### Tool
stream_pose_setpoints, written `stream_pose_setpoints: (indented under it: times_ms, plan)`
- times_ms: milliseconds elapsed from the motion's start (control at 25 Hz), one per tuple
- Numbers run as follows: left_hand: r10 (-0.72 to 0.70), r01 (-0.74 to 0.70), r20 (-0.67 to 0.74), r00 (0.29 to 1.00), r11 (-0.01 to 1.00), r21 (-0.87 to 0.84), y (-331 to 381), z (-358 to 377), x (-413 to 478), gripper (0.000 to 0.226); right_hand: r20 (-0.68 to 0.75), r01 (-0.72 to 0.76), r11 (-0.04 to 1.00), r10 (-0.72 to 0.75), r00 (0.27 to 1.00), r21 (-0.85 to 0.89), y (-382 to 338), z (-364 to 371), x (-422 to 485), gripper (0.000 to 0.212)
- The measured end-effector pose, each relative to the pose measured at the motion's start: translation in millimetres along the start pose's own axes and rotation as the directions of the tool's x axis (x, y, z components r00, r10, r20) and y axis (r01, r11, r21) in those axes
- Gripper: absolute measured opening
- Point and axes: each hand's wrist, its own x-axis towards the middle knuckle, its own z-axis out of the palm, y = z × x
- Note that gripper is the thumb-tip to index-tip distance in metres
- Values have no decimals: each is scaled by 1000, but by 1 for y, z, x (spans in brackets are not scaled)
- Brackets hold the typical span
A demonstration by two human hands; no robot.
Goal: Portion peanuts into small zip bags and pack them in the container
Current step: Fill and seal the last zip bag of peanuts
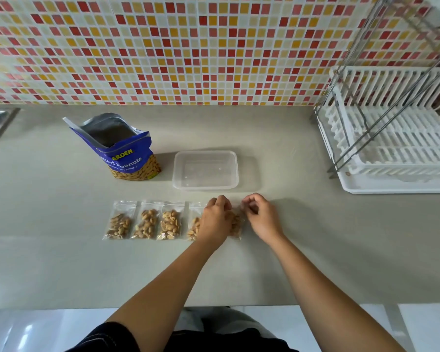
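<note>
**Both hands on a peanut bag at centre frame**

We see a small bag (pixel 237 226) of peanuts on the bench (pixel 315 237) at centre frame. The curled fingers (pixel 222 201) of the left hand (pixel 215 218) and the right hand (pixel 261 217) grasp its top. Four filled bags (pixel 146 221) lie in a row to its left. Just above sits the clear container (pixel 205 170), with the open pouch (pixel 123 151) to the upper left. A rack (pixel 391 141) stands at the right edge.

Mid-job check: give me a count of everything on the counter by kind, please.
Small zip bags with peanuts: 5 (one pinched by left hand and right hand)
Peanut bag: 1
Container: 1, empty
Dish rack: 1
Total: 8
</note>
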Motion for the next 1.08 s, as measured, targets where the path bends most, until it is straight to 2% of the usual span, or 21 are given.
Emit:
stream_pose_setpoints:
  times_ms: [80, 200, 320, 440, 520, 600, 760, 960, 1080]
  plan:
    - [47, -46, 7, 999, 992, -120, -3, -8, -4, 18, -25, -19, 979, 24, 999, 201, -5, -2, -9, 15]
    - [44, -10, 94, 995, 941, -339, -2, -24, -13, 33, -48, -62, 896, 93, 995, 440, -10, -2, -26, 13]
    - [37, 50, 154, 987, 849, -525, -3, -39, -16, 35, -67, -70, 840, 125, 990, 538, -16, 3, -37, 8]
    - [33, 58, 143, 989, 809, -585, -4, -51, -17, 14, -30, -79, 793, 121, 992, 604, -23, 7, -42, 9]
    - [29, 59, 139, 990, 805, -590, -4, -58, -17, 12, -3, -94, 770, 124, 992, 630, -28, 7, -44, 7]
    - [37, 39, 128, 991, 834, -551, -4, -64, -17, 8, 12, -106, 756, 129, 992, 646, -34, 6, -46, 5]
    - [159, -123, 115, 981, 955, -271, 1, -76, -17, 5, 15, -79, 795, 88, 996, 602, -41, 7, -51, 12]
    - [282, -279, 121, 952, 959, -49, 7, -80, -16, 11, -9, -61, 855, 77, 997, 516, -47, 12, -53, 17]
    - [331, -338, 80, 940, 938, 84, 10, -78, -15, 13, -92, 11, 921, 27, 995, 390, -50, 15, -52, 19]
